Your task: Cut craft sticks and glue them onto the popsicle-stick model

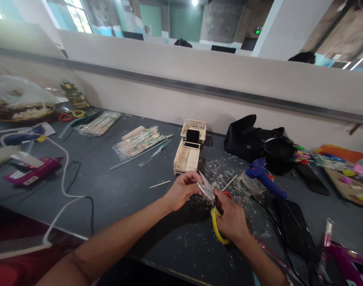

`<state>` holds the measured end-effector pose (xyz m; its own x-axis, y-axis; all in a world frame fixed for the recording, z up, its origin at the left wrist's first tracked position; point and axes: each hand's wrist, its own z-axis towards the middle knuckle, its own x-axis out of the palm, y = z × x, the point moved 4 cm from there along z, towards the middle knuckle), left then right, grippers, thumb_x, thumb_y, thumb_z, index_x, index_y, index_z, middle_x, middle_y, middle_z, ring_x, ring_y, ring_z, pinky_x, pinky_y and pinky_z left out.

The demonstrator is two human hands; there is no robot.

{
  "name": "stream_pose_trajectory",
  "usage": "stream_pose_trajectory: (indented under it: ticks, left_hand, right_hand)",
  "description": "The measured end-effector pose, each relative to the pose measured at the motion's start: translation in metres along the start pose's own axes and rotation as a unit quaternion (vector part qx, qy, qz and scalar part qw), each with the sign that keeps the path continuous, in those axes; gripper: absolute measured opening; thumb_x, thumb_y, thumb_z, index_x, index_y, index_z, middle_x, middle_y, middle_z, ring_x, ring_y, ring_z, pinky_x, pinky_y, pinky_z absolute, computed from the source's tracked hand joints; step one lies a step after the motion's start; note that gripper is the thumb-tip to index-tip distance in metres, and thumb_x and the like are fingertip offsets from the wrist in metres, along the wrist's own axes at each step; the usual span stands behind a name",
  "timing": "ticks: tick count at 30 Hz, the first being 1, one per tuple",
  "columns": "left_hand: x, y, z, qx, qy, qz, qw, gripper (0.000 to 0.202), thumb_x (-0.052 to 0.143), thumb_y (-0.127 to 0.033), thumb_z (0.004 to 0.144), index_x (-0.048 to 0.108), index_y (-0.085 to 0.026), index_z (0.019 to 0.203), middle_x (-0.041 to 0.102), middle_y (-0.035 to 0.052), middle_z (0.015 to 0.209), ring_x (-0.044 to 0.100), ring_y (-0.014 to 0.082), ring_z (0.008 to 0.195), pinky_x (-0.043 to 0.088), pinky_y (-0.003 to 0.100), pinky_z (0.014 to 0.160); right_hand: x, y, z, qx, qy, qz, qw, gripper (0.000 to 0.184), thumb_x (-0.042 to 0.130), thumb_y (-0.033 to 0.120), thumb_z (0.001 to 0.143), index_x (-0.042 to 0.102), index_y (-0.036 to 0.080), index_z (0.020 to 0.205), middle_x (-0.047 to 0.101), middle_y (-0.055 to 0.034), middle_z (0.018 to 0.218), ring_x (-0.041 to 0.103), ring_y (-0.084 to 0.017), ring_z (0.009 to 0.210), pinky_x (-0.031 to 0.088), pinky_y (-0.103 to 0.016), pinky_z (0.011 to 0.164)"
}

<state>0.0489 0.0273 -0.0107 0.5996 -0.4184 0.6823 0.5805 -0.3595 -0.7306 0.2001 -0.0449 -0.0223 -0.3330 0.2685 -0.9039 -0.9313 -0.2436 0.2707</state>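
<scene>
My right hand (232, 221) grips yellow-handled scissors (214, 206), their blades pointing up and left toward my left hand (183, 190). My left hand is pinched shut at the blade tips on something too small to make out. Just beyond the hands stands a small model made of wooden sticks (189, 151), with a black part in its middle. A loose stick (160, 184) lies left of my left hand, another stick (229, 182) right of the blades. Wood shavings (219, 171) litter the dark table (116, 190).
A blue glue gun (266, 179) and black bag (252, 141) sit to the right. Packs of sticks (141, 143) lie behind left; a pink glue gun (32, 171), white cable (64, 186) and a basket (22, 111) at far left. Colourful craft items (342, 167) crowd the right edge.
</scene>
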Motion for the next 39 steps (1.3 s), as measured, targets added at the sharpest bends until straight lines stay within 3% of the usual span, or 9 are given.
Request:
stream_pose_trajectory:
  ticks: [4, 10, 30, 39]
  left_hand:
    - [0.0014, -0.0017, 0.0001, 0.009, -0.010, 0.001, 1.000, 0.036, 0.093, -0.023, 0.052, 0.062, -0.014, 0.067, 0.064, -0.0013, 0.065, 0.057, 0.0090, 0.057, 0.047, 0.020, 0.057]
    - [0.0012, -0.0011, -0.0002, 0.008, -0.017, 0.010, 1.000, 0.042, 0.095, -0.028, 0.049, 0.060, -0.013, 0.068, 0.064, -0.0011, 0.065, 0.058, 0.0090, 0.058, 0.047, 0.019, 0.057]
    - [0.0027, -0.0003, -0.0008, 0.023, -0.003, 0.004, 1.000, 0.039, 0.093, -0.026, 0.053, 0.059, -0.014, 0.069, 0.064, -0.0017, 0.066, 0.058, 0.0096, 0.059, 0.047, 0.020, 0.058]
    - [0.0005, 0.0016, 0.0006, 0.026, -0.011, 0.005, 1.000, 0.038, 0.092, -0.025, 0.054, 0.058, -0.014, 0.068, 0.064, -0.0023, 0.064, 0.057, 0.0089, 0.058, 0.045, 0.020, 0.058]
  right_hand:
    - [-0.0007, 0.0008, 0.0000, 0.006, 0.008, -0.002, 1.000, 0.057, 0.056, 0.013, 0.064, 0.065, 0.022, 0.119, 0.077, -0.0058, 0.089, 0.070, -0.022, 0.073, 0.052, -0.027, 0.063]
    - [-0.0003, 0.0009, -0.0006, 0.002, 0.009, -0.005, 1.000, 0.059, 0.055, 0.013, 0.063, 0.064, 0.021, 0.120, 0.076, -0.0064, 0.088, 0.070, -0.023, 0.074, 0.053, -0.028, 0.064]
    - [-0.0004, 0.0028, 0.0010, 0.007, 0.040, 0.001, 0.999, 0.059, 0.054, 0.012, 0.062, 0.061, 0.023, 0.119, 0.075, -0.0044, 0.088, 0.069, -0.023, 0.074, 0.051, -0.028, 0.064]
    - [-0.0005, 0.0040, 0.0000, -0.005, 0.044, 0.020, 0.999, 0.056, 0.049, 0.009, 0.061, 0.060, 0.019, 0.115, 0.075, -0.0056, 0.085, 0.068, -0.022, 0.069, 0.048, -0.027, 0.060]
